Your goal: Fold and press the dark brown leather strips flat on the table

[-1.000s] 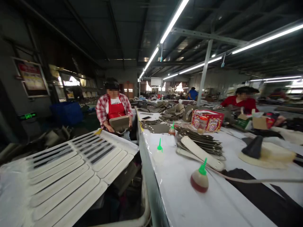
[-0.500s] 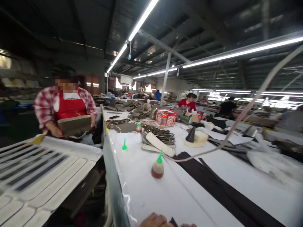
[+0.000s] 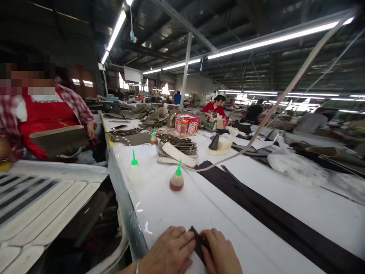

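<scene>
At the bottom of the head view, my left hand point(image 3: 170, 252) rests on the white tabletop with its fingers curled against a narrow dark strip point(image 3: 196, 243) of what looks like fabric. Facing it from the other side, my right hand point(image 3: 221, 252) has its fingers closed over the same strip, the thumb pressed along it. The strip's near end runs out of view. Farther up the table stands a round squeeze bottle point(image 3: 176, 182) with a green nozzle and reddish-brown liquid. A paler green-nozzled bottle point(image 3: 135, 169) is to its left.
Long dark fabric point(image 3: 256, 201) stretches across the table's right side. Stacked strap-like pieces point(image 3: 178, 146) and a red box point(image 3: 186, 123) lie beyond the bottles. A hose point(image 3: 273, 106) hangs down to the table. A co-worker point(image 3: 42, 114) stands left, behind a rack of pale panels point(image 3: 65, 198).
The view has tilted down and turned right, so both hands and the dark strip show far more. The co-worker appears nearer and farther left.
</scene>
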### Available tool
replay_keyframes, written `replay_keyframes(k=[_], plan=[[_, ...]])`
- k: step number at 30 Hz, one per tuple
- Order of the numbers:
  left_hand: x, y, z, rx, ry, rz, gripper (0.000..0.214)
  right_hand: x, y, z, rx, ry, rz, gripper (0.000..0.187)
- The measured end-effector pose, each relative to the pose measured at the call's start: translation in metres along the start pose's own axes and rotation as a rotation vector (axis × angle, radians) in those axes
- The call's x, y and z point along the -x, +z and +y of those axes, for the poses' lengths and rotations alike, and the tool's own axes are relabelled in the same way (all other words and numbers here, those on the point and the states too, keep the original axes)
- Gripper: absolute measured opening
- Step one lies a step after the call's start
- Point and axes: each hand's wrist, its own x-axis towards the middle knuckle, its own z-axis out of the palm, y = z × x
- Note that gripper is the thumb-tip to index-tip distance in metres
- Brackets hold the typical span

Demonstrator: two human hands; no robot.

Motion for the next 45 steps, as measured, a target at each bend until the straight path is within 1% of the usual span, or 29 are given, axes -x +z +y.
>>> replay_keyframes(k=[1,3,9,15,19,23,26,32,39,43,45], plan=[[0.000,-0.006,0.001,0.033,-0.017,-0.040,0.035,0.000,-0.001,0.000,-0.030,-0.001,-0.020,0.026],[0.000,-0.014,0.003,0.070,-0.035,-0.078,0.035,0.000,-0.004,0.000,-0.086,0.015,-0.046,0.026],[-0.001,-0.019,0.005,0.063,-0.049,-0.123,0.035,0.000,-0.008,-0.002,-0.190,0.026,-0.094,0.028],[-0.003,-0.022,0.005,0.044,-0.046,-0.190,0.037,0.002,-0.004,0.000,-0.233,-0.013,-0.052,0.029],[-0.003,-0.021,0.004,0.024,-0.029,-0.200,0.037,0.001,-0.005,-0.001,-0.253,-0.037,-0.019,0.030],[-0.005,-0.020,0.002,0.025,-0.008,-0.232,0.039,0.000,-0.006,-0.004,-0.229,-0.042,-0.011,0.031],[-0.006,-0.020,0.002,0.026,-0.028,-0.243,0.039,0.000,-0.005,-0.005,-0.194,-0.066,0.006,0.032],[-0.002,-0.018,0.003,0.013,-0.046,-0.255,0.040,0.003,0.003,-0.002,-0.101,-0.156,0.108,0.036],[-0.006,-0.024,-0.001,0.028,-0.050,-0.305,0.041,0.006,0.006,-0.004,0.024,-0.215,0.199,0.044],[-0.006,-0.025,-0.007,0.037,-0.071,-0.303,0.046,0.009,0.006,-0.001,0.064,-0.256,0.193,0.051],[-0.005,-0.025,-0.009,0.044,-0.070,-0.298,0.049,0.010,0.006,0.000,0.058,-0.255,0.179,0.053]])
